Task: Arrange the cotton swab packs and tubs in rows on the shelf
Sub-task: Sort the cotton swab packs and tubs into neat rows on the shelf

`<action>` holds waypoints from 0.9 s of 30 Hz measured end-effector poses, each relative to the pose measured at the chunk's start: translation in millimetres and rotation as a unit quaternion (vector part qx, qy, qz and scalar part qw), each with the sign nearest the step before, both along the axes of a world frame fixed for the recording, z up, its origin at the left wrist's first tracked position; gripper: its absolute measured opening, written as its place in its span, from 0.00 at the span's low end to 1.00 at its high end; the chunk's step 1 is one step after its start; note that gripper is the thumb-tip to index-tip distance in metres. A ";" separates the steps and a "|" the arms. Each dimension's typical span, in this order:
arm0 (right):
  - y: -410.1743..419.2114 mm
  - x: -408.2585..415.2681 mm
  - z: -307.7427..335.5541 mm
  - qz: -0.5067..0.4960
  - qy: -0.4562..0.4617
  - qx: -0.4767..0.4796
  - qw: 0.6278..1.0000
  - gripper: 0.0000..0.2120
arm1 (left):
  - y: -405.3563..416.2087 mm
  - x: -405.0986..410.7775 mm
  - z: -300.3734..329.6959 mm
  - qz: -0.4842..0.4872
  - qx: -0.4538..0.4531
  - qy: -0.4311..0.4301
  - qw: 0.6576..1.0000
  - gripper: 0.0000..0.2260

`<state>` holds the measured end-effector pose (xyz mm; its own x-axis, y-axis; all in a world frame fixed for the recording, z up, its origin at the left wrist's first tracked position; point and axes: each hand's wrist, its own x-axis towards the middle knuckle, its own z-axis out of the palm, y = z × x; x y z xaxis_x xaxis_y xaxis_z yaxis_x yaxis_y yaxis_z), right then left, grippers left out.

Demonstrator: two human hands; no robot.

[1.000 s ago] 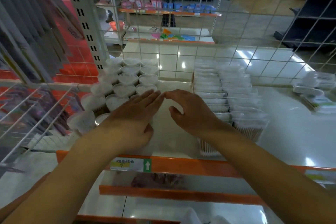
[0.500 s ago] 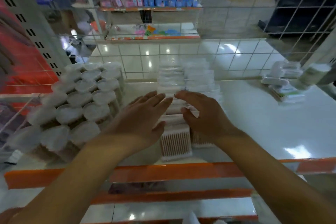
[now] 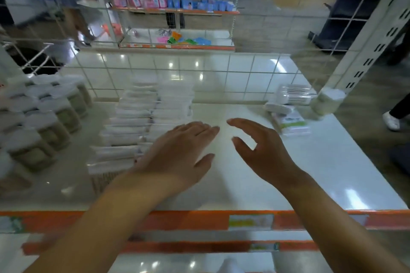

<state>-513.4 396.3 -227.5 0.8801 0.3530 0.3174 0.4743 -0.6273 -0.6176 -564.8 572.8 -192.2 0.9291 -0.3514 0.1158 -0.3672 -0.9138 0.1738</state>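
Nearest the camera, the orange shelf edge [image 3: 199,220] runs across the frame and carries a pale price label [image 3: 250,221]. Both forearms cross it onto the white shelf [image 3: 321,162].

The left hand [image 3: 177,153] lies palm down with its fingers straight and held close together, thumb out to the side. Its outer edge is over the near end of the right-hand pack row; the blur does not show whether it touches the packs. It grips nothing.

The right hand [image 3: 264,150] hangs above bare shelf surface, fingers loosely extended and slightly bent, thumb apart from them, leaving an open gap. It holds nothing.

To the left of the hands, the flat cotton swab packs [image 3: 137,122] stand in two adjacent rows running from the shelf front to the wire grid back panel [image 3: 221,73]. Swab sticks are visible through the nearest pack.

Further left, the round tubs [image 3: 55,122] stand upright in rows, white lids on, swabs visible through the clear walls.

At the far right rear corner, well apart from the rows, loose packs [image 3: 290,122] lie in a small pile, with a single tub [image 3: 326,102] just beside them.
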 end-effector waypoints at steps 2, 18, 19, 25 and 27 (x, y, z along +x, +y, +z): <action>-22.2 7.0 -2.9 -0.001 0.002 0.005 1.000 0.17 | -23.9 4.7 0.0 -0.007 -0.004 0.007 1.000 0.25; -141.2 69.1 -28.5 -0.084 0.059 0.008 0.995 0.16 | -141.9 79.7 -47.9 0.025 -0.078 -0.024 0.996 0.21; -141.9 75.4 -26.8 -0.098 0.054 0.016 0.994 0.16 | -145.9 86.6 -53.8 0.039 -0.080 -0.016 0.996 0.21; -134.6 122.6 -16.1 -0.108 0.003 -0.020 0.994 0.23 | -161.3 113.3 -79.8 0.098 -0.096 0.036 0.990 0.13; -132.2 136.3 -16.1 -0.101 -0.009 -0.067 0.993 0.25 | -163.5 116.0 -87.6 0.108 -0.102 0.042 0.988 0.13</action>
